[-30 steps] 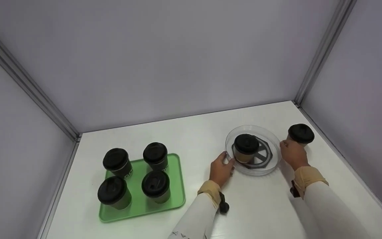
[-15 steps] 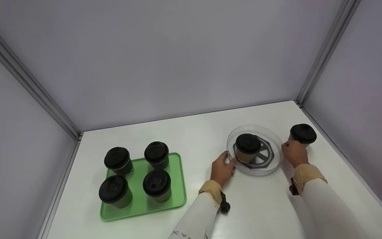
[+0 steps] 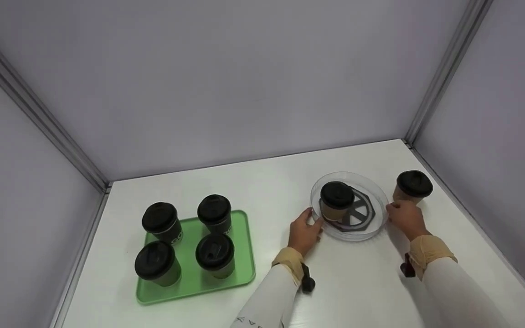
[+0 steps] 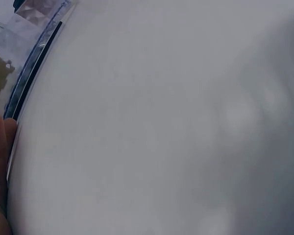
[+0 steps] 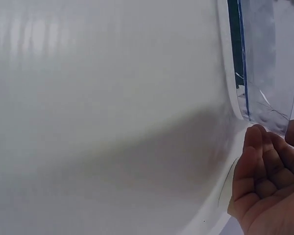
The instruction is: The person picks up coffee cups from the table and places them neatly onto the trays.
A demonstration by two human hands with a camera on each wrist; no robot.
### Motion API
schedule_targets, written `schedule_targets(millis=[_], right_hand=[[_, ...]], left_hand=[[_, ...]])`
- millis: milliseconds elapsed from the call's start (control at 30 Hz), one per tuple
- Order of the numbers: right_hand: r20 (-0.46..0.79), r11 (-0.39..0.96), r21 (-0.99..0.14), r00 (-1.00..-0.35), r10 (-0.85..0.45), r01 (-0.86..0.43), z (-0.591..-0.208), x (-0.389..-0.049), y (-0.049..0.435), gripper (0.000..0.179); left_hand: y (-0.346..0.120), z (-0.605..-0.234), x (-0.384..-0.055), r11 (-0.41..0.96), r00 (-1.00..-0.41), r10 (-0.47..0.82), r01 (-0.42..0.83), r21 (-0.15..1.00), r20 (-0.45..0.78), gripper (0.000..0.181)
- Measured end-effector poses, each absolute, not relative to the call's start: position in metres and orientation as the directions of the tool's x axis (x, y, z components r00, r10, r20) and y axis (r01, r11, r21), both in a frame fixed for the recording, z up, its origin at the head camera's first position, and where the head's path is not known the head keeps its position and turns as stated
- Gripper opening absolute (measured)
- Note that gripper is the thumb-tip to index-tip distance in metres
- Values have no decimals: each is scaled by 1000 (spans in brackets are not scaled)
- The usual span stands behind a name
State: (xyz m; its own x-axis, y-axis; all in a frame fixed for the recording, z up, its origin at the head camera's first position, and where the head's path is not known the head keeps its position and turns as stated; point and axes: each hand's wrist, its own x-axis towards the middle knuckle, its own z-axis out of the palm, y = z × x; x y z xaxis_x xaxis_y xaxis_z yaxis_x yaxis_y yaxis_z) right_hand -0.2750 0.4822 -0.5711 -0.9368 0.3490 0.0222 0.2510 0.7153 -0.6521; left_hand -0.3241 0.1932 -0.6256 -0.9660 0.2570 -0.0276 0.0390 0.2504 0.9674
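A clear round turntable (image 3: 366, 235) with a raised rim lies on the white table, a dark octagonal spoked pattern showing through its floor. On its left part stands a brown paper coffee cup (image 3: 337, 200) with a black lid. My left hand (image 3: 303, 234) holds the near-left edge, thumb and finger against the wall. At the right side my right hand (image 3: 409, 219) pinches the rim, its curled fingers (image 5: 257, 139) close under the edge. Just beyond the right hand, another black-lidded coffee cup (image 3: 413, 186) stands on the table, its lower part partly hidden by that hand.
To the left, a green tray (image 3: 187, 291) bears several black-lidded coffee cups (image 3: 214, 255). The table (image 3: 262, 182) ends at a grey back wall (image 3: 253, 91) and side walls, with metal posts in the corners.
The cup on the turntable has shifted slightly away and to the left. My right hand has come a little toward me, uncovering more of the far cup. The left hand stays at its place.
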Motion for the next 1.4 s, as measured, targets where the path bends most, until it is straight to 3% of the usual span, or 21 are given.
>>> schedule_targets(millis=[367,967,1400], right_hand=[[-110,545,-786,-933,344,293,-578,-260,476,47],[-213,484,-806,-931,298,340,-587,-242,463,55],[-287,362,-854,-919,272,374,-587,-231,447,57]], left_hand=[[193,-624,-323,254,-966,256,30,967,-37,53],[193,-620,-320,227,-963,262,6,974,-55,54],[195,-626,-323,248,-968,251,40,968,-25,54]])
